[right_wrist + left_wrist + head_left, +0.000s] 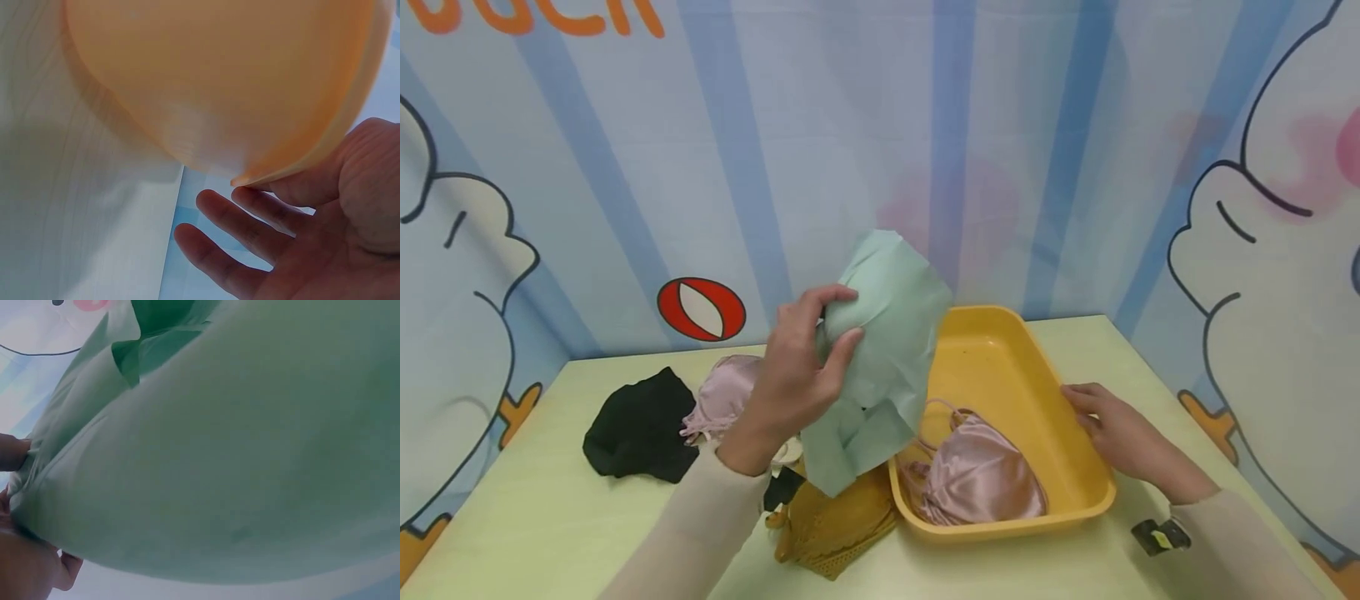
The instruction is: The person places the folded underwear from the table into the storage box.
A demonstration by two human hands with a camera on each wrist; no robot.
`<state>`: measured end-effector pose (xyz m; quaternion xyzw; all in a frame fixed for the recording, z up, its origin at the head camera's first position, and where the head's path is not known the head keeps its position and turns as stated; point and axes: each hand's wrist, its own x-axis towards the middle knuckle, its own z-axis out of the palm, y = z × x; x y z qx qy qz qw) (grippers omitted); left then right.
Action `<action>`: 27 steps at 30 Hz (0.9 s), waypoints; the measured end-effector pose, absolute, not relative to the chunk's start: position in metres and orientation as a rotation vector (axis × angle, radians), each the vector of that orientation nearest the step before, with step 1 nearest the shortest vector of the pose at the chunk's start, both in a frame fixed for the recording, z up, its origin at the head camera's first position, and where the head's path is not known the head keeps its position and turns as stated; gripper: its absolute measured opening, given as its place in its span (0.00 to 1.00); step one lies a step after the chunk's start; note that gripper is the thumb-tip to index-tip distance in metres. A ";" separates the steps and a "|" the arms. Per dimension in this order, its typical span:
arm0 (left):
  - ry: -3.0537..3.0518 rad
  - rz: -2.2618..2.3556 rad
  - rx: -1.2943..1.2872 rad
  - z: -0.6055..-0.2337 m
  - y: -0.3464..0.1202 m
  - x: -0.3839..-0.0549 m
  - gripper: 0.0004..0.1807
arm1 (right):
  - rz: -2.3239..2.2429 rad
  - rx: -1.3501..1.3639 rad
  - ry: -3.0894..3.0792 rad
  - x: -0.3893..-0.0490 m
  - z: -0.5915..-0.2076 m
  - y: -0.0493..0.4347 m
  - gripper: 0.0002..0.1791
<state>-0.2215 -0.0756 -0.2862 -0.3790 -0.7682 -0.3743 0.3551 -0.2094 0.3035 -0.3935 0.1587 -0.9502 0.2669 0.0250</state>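
Note:
My left hand pinches a mint-green bra between thumb and fingers, holding it up off the table. Its smooth cup and wide band hang over the left edge of a yellow plastic tray; in the left wrist view the bra fills most of the picture. At the tray's right side, my right hand grips the rim, with the thumb and index finger on it and the other fingers loose in the right wrist view. Inside the tray, near its front, lies a shiny pink satin bra with thin straps.
Left of the tray, a mustard bra lies against it on the pale table. Farther left are a light pink bra, partly behind my left arm, and a black garment. A striped blue cartoon backdrop stands behind the table.

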 end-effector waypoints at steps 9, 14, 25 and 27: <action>-1.849 -0.923 -1.026 -0.280 -0.038 -0.240 0.19 | 0.793 0.514 -2.913 -0.210 -0.394 0.304 0.23; -1.750 -0.915 -1.047 -0.280 -0.018 -0.251 0.18 | 0.783 0.515 -2.911 -0.210 -0.395 0.304 0.22; -1.804 -0.786 -1.167 -0.315 0.011 -0.255 0.17 | 0.738 0.526 -2.907 -0.210 -0.394 0.302 0.22; -1.847 -0.742 -1.182 -0.324 0.016 -0.253 0.17 | 0.734 0.522 -2.906 -0.209 -0.394 0.302 0.21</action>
